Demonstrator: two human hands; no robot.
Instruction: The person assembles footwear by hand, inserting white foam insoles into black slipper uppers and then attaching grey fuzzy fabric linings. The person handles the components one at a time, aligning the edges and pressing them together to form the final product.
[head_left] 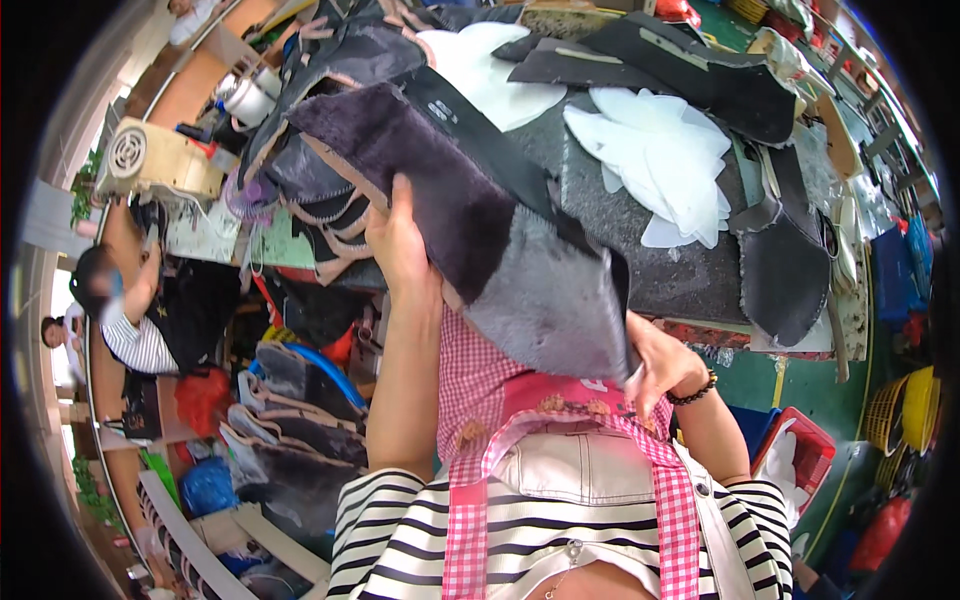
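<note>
I hold a long plush panel (pixel 450 190) aslant in front of me, its upper end to the left and its lower end to the right, across the near edge of the dark table (pixel 685 290). Its pile is dark purple toward the upper left and sheeny grey toward the lower right, and a smooth black band shows along its far side. My left grip (pixel 402 245) is closed on the near edge, thumb laid up over the plush face and the other fingers mostly hidden. My right grip (pixel 660 362) is at the lower right end, fingers bent beside the edge; blur there means I cannot tell whether it is closed on the panel or only touching it. A beaded bracelet (pixel 694 388) circles that wrist. Below the panel is my pink checked apron (pixel 480 385). Beyond my hands, white cut-out sheets (pixel 655 150) lie overlapping on the table, with a boot-shaped dark panel (pixel 785 280) to their right. A heap of dark fur-edged pieces (pixel 320 180) is at the upper left, near a beige machine (pixel 170 165) with a round grille. Off to the left sits a co-worker (pixel 140 335) in a striped top.
</note>
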